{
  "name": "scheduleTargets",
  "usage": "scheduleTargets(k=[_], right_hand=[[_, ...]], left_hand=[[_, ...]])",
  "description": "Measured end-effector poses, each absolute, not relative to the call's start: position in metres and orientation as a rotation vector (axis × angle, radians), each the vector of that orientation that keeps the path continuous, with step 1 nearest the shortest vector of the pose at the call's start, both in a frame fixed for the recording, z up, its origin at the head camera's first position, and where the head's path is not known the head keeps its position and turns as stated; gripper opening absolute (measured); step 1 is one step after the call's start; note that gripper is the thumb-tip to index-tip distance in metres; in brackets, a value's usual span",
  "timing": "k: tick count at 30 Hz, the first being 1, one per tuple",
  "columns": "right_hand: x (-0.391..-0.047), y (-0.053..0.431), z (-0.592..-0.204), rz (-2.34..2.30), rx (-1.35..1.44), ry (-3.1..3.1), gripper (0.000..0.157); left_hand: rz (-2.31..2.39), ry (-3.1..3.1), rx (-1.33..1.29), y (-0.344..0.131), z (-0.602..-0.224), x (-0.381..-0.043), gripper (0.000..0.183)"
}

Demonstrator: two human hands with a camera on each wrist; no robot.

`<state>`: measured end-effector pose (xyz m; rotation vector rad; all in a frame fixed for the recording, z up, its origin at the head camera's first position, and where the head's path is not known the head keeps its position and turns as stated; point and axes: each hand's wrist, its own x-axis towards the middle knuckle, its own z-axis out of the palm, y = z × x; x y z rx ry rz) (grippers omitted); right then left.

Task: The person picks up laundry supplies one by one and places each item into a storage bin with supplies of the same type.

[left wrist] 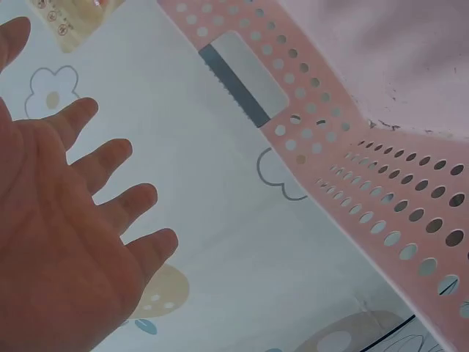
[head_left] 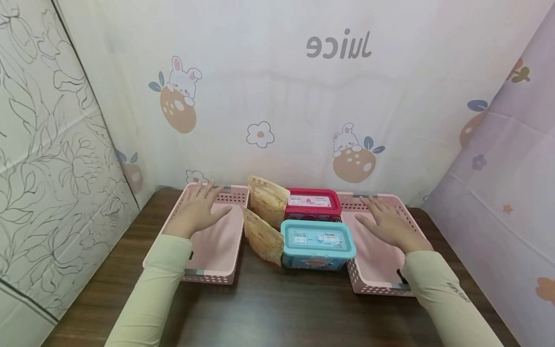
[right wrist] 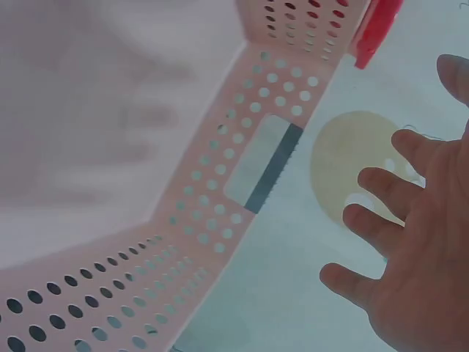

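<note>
My left hand [head_left: 193,211] hovers over the left pink basket [head_left: 217,270], fingers spread and holding nothing. In the left wrist view the left palm [left wrist: 58,235] shows bare, with the basket's perforated wall [left wrist: 322,110] beside it. Over the right pink basket [head_left: 368,284], my right hand [head_left: 387,222] is likewise spread, nothing in its grasp. The right wrist view shows that palm [right wrist: 432,235] beside the basket's end wall with its grey-edged handle slot [right wrist: 267,165]. Both baskets' insides show bare pink floors.
Between the baskets stand two tan printed pouches [head_left: 269,200], one before the other. Beside them are a red lidded box [head_left: 314,201] at the back and a turquoise lidded box [head_left: 318,241] in front. A printed curtain [head_left: 277,96] hangs behind the dark wooden table [head_left: 260,313].
</note>
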<state>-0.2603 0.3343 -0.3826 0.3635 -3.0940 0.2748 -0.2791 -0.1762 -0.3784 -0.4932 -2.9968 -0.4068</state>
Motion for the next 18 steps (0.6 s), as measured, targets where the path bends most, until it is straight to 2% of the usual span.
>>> scheduleTargets(k=[9,18], right_hand=[[-0.252,0.323,-0.369,0.334,0.381,-3.118,0.084],[-0.243,0.311,-0.355,0.354,0.464,-3.101,0.077]], left_hand=[[-0.532,-2.996,-0.605,-0.18,-0.376,-0.276,0.076],[-0.794,-2.986,-0.772,-0.18,-0.372,-0.273,0.075]])
